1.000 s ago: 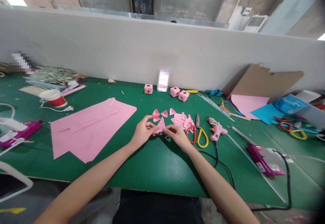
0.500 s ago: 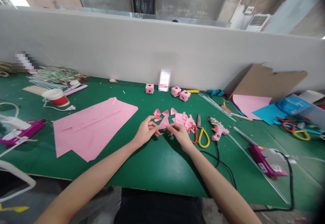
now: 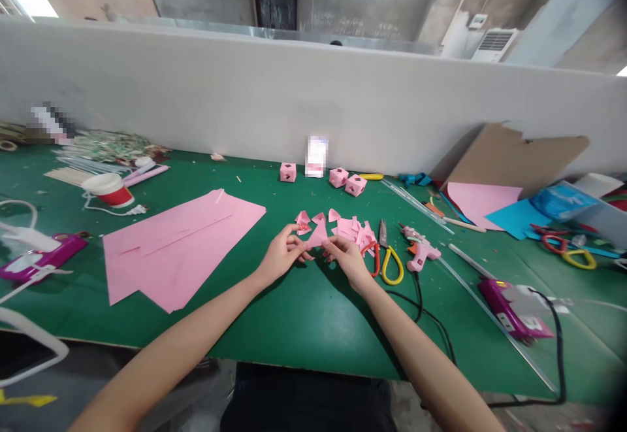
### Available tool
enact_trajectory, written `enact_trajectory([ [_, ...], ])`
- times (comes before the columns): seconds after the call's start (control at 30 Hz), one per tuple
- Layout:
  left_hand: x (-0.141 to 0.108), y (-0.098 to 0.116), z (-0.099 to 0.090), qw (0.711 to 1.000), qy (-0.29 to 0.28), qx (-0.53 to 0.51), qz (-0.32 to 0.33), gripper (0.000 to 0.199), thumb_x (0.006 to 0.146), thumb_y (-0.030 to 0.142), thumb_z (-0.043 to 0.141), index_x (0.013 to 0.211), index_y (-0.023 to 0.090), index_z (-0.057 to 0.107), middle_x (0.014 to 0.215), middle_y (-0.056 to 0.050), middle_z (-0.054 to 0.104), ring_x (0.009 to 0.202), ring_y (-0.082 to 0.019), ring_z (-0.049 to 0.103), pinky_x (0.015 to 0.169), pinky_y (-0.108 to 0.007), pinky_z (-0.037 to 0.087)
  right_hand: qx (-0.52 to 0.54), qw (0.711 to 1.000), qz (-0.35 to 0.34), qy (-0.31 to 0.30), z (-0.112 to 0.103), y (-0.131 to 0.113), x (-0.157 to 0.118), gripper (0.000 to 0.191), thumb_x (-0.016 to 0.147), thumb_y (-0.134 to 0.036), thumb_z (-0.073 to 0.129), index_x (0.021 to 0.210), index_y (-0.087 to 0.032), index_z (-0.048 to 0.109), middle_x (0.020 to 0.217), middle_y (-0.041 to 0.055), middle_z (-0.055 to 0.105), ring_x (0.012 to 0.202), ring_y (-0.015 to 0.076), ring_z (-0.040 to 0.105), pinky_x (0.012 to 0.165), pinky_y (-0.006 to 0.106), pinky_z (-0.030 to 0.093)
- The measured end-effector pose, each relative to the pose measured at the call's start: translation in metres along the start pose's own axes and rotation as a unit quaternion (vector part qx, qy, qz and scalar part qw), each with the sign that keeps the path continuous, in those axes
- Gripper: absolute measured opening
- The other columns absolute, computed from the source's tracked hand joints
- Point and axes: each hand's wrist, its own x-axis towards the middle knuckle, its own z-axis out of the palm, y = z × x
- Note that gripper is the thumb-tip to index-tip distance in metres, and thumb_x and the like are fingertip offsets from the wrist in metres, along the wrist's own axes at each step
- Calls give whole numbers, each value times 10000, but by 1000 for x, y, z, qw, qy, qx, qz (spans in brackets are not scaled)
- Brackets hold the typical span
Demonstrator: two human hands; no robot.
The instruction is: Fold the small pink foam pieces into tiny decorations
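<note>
Between my two hands, just above the green table, is a small folded piece of pink paper point(image 3: 317, 238). My left hand point(image 3: 284, 250) pinches its left edge with thumb and finger. The opposite edge is pinched by my right hand point(image 3: 345, 257). Right behind them lie a few small folded pink pieces point(image 3: 334, 215) and a heap of pink paper scraps point(image 3: 353, 229). Scissors point(image 3: 390, 266) with one red and one yellow handle rest beside my right hand. Farther right lies a pink glue gun point(image 3: 422, 250) with a black cord.
Large pink paper sheets point(image 3: 181, 249) cover the table at left, near a red-and-white cup point(image 3: 108, 190). Three pink paper cubes with cut-outs point(image 3: 288, 172) stand at the back. Purple power strips point(image 3: 514, 311) sit on both sides. A grey partition point(image 3: 220, 92) runs behind the table.
Hardly anything differs. Both hands keep their pinch on the pink paper piece in the same place, and the camera view has shifted very slightly.
</note>
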Motion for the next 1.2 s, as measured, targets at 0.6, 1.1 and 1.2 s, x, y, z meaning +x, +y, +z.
enact_trajectory([
  [0.6, -4, 2, 7, 982, 24, 129, 136, 508, 816, 267, 705, 1264, 197, 475, 1339, -162, 582, 1151, -250, 641, 838, -354, 591, -56, 998, -14, -20, 3, 2, -2, 477, 687, -646, 720, 700, -177, 636, 621, 8, 628, 544, 119, 519, 532, 257, 432],
  [1.1, -2, 4, 3, 997, 13, -15, 70, 561, 769, 281, 756, 1235, 218, 451, 1346, -143, 521, 1140, -252, 645, 812, -303, 561, -59, 997, -20, -38, 3, 4, 0, 462, 692, -627, 725, 735, -174, 647, 630, 4, 633, 554, 115, 507, 531, 256, 393],
  [1.2, -2, 7, 2, 997, 17, -40, 61, 542, 770, 279, 751, 1226, 217, 464, 1343, -132, 519, 1145, -252, 636, 837, -326, 561, -58, 997, -19, -45, 3, 4, 0, 441, 717, -607, 713, 763, -173, 647, 667, 12, 655, 570, 116, 516, 542, 256, 397],
])
